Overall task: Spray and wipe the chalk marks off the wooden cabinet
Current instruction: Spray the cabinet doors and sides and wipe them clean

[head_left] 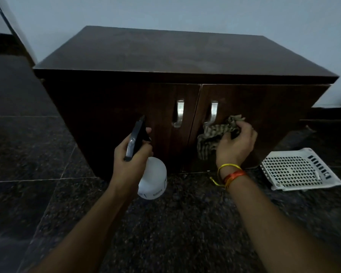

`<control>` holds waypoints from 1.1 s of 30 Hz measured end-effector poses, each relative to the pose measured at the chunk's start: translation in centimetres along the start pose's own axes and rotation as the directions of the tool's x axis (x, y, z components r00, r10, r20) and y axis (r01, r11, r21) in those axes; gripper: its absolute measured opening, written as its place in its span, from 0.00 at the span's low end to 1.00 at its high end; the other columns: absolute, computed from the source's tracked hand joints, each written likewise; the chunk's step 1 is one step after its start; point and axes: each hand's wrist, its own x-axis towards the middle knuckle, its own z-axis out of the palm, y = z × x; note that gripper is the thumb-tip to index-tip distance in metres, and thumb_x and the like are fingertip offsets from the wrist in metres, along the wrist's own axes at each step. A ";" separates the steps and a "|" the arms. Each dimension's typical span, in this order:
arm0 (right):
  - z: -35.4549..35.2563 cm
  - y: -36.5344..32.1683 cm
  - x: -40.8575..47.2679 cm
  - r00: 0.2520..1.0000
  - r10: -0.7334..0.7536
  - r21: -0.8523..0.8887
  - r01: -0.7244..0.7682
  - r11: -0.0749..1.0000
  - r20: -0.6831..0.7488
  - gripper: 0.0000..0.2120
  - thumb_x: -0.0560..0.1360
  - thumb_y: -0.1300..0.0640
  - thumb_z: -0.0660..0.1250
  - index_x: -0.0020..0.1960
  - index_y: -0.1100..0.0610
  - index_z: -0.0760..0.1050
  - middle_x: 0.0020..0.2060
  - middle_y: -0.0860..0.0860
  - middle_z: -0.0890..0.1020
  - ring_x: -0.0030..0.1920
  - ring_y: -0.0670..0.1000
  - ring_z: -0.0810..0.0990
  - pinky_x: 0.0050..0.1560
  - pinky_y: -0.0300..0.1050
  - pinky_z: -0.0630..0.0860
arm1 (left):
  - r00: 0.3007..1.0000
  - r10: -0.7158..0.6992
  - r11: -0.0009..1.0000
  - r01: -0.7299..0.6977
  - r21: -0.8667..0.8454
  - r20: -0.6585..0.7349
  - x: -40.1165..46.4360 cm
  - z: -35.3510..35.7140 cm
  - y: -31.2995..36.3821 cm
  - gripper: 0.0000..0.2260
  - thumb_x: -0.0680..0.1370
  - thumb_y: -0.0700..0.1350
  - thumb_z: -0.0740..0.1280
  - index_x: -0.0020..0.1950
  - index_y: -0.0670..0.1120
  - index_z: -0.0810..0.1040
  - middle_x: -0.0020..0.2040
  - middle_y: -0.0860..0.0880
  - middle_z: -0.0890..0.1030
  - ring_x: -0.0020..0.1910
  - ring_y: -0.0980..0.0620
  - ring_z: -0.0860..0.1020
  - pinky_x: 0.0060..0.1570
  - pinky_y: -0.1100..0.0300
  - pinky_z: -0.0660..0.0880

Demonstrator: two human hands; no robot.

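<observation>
In the head view, the wiping step seems to be in hand. A striped cloth (215, 134) is bunched in the right hand (235, 143) and pressed to the right door (264, 119) of the wooden cabinet (165, 56), just beside its silver handle (213, 112). The spray bottle (146, 166) is gripped by the left hand (133, 156), fingers wrapped round the black trigger top. The hands are held apart.

The bottle is held nearly upright, long axis up and down, white body low. Its nozzle is pointed up and forward at the left door (126, 111).

No chalk marks can be made out in the dim light. Next, more rubbing is likely needed, or a squirt where marks are left.
</observation>
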 end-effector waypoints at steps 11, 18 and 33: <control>-0.5 0.7 -0.8 0.989 -0.015 -0.100 0.030 0.994 0.150 0.14 0.70 0.69 0.67 0.54 0.61 0.75 0.60 0.59 0.71 0.57 0.58 0.75 0.53 0.26 0.60 | 0.999 -0.001 0.999 0.000 0.036 0.055 -0.6 2.0 -0.3 0.12 0.79 0.33 0.62 0.59 0.44 0.79 0.42 0.42 0.74 0.38 0.50 0.72 0.35 0.67 0.72; -1.3 -2.1 1.5 0.990 -0.089 0.009 0.089 0.996 0.111 0.15 0.68 0.70 0.69 0.52 0.61 0.74 0.58 0.57 0.71 0.51 0.50 0.74 0.48 0.14 0.59 | 0.997 -0.001 1.000 -0.002 0.029 0.079 -0.6 3.3 -0.6 0.12 0.80 0.34 0.62 0.58 0.45 0.78 0.44 0.42 0.73 0.40 0.47 0.72 0.36 0.66 0.72; 0.4 1.5 -0.4 0.936 0.340 -0.097 -0.332 0.938 0.093 0.17 0.73 0.67 0.64 0.61 0.59 0.72 0.60 0.61 0.72 0.58 0.60 0.74 0.53 0.40 0.64 | 0.994 -0.046 0.999 0.046 -0.001 0.097 -1.2 4.5 -0.5 0.11 0.80 0.37 0.63 0.62 0.44 0.77 0.39 0.50 0.74 0.38 0.55 0.73 0.38 0.64 0.72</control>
